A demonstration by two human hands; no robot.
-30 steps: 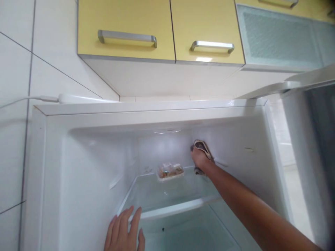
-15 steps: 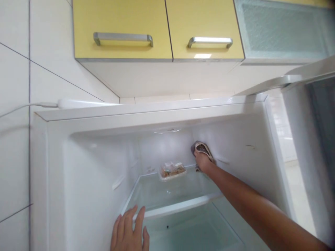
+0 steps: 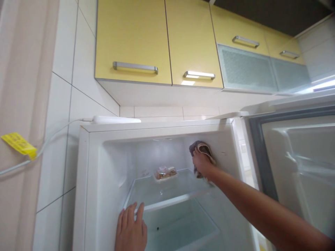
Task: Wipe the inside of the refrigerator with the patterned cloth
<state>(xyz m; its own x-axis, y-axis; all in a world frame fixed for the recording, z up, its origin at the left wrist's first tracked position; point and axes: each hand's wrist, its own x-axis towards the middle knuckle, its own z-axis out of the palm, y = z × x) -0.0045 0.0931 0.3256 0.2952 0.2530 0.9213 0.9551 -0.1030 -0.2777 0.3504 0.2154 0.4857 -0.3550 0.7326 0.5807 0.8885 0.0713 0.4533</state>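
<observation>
My right hand [image 3: 201,163] reaches deep into an open white fridge [image 3: 104,164] and grips a crumpled grey and beige cloth [image 3: 202,148], which is pressed against the inner right wall near the top. My left hand [image 3: 131,230] lies flat, fingers together, on the front edge of the glass shelf [image 3: 167,202] at the fridge's left side and holds nothing. A small clear food tray [image 3: 165,173] with brownish contents sits at the back of that shelf, to the left of the cloth.
The fridge door [image 3: 295,164] stands open at the right. Yellow wall cabinets [image 3: 157,38] with metal handles hang above. A white cable [image 3: 49,139] runs from the fridge top along the tiled left wall, carrying a yellow tag [image 3: 18,143]. A pale curtain [image 3: 21,87] hangs far left.
The view has pulled back and turned right, showing more of the door and cabinets. My right hand holds the cloth at about the same spot on the right wall; my left hand stays on the shelf edge.
</observation>
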